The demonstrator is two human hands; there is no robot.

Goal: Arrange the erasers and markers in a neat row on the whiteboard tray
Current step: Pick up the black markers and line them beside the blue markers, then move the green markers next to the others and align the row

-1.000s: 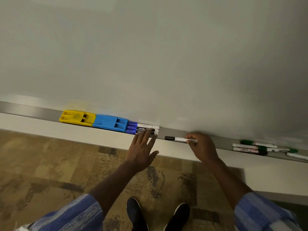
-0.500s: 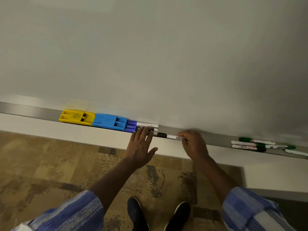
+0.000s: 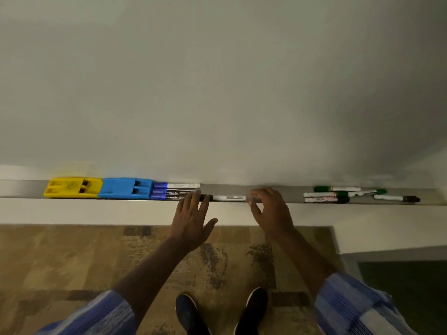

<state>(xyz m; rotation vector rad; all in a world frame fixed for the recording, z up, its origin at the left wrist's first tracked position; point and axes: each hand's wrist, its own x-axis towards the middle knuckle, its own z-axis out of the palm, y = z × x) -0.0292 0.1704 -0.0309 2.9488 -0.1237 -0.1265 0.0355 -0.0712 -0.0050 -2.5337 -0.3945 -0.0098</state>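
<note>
A yellow eraser (image 3: 72, 187) and a blue eraser (image 3: 124, 188) lie end to end on the grey whiteboard tray (image 3: 273, 192). Three blue-capped markers (image 3: 174, 191) are stacked right of the blue eraser. A black-capped marker (image 3: 226, 197) lies on the tray's front edge, just right of them. My left hand (image 3: 192, 220) is flat with fingers spread, its fingertips resting on the blue markers' right ends and the black cap. My right hand (image 3: 269, 211) hovers at the black marker's right end, fingers curled and apart, holding nothing.
Several green-capped and dark-capped markers (image 3: 343, 195) lie scattered on the tray's right part, with one black-capped marker (image 3: 396, 198) farthest right. The whiteboard (image 3: 217, 93) fills the upper view. A patterned carpet (image 3: 72, 257) and my two shoes are below.
My right hand slid the black-capped marker left along the tray up to the blue markers, then let go. My left hand stayed at the blue markers.
</note>
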